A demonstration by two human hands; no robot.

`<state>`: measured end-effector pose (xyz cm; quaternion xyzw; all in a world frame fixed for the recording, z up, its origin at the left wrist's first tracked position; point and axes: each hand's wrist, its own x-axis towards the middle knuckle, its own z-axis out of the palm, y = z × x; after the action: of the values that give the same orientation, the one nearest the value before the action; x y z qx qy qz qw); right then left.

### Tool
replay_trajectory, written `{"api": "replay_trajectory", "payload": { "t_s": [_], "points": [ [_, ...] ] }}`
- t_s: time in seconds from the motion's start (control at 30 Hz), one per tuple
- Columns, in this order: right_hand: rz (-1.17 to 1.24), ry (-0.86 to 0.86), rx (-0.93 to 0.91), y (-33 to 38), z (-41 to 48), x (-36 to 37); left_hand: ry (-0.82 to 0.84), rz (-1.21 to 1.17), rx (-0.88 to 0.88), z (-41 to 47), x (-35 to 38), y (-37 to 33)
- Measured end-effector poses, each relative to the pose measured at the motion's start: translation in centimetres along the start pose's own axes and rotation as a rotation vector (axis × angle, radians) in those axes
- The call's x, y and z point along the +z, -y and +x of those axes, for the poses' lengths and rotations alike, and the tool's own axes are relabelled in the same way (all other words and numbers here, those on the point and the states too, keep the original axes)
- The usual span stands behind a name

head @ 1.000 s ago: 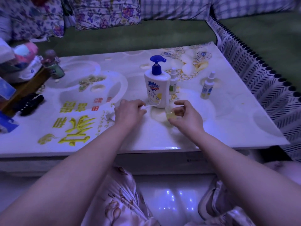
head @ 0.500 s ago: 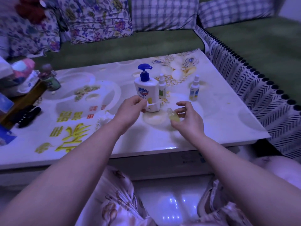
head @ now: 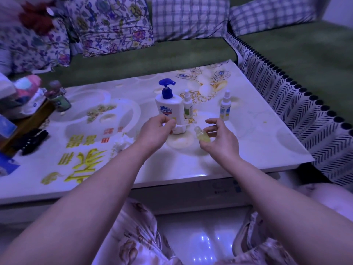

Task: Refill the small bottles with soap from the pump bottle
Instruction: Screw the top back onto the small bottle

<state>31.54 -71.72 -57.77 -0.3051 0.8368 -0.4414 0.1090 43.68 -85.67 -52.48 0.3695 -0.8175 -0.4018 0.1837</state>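
Note:
A white pump bottle (head: 169, 109) with a blue pump head stands on the table (head: 248, 150). Just in front of it my left hand (head: 155, 131) pinches a small white spray cap with its thin tube (head: 179, 126) pointing right. My right hand (head: 219, 139) holds a small uncapped bottle (head: 201, 133) of yellow liquid, tilted left toward the tube, a short gap apart. Two capped spray bottles stand behind: one (head: 188, 107) right beside the pump bottle, another (head: 225, 108) farther right.
A crumpled tissue (head: 122, 143) lies left of my left wrist. At the table's left end are a dark jar (head: 58, 96), a black object (head: 32, 141) and a wooden box with clutter. A green sofa with cushions wraps the far and right sides.
Both hands have lifted slightly and drawn apart; the small bottle is raised off the table and tilted. The view has tipped upward, showing more of the sofa.

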Motion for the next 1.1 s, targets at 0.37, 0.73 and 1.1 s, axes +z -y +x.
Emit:
{"api": "replay_trajectory", "payload": {
  "t_s": [0.37, 0.73, 1.1],
  "points": [
    [-0.071, 0.016, -0.112, 1.5, -0.3, 0.1, 0.029, 0.097, 0.107, 0.1, 0.0, -1.2],
    [-0.028, 0.012, -0.157, 2.9, -0.2, 0.1, 0.158, 0.099, 0.100, 0.7, -1.3, -1.9],
    [0.053, 0.028, -0.116, 3.1, -0.4, 0.3, 0.192, 0.176, 0.153, 0.8, -0.9, -2.5]
  ]
}}
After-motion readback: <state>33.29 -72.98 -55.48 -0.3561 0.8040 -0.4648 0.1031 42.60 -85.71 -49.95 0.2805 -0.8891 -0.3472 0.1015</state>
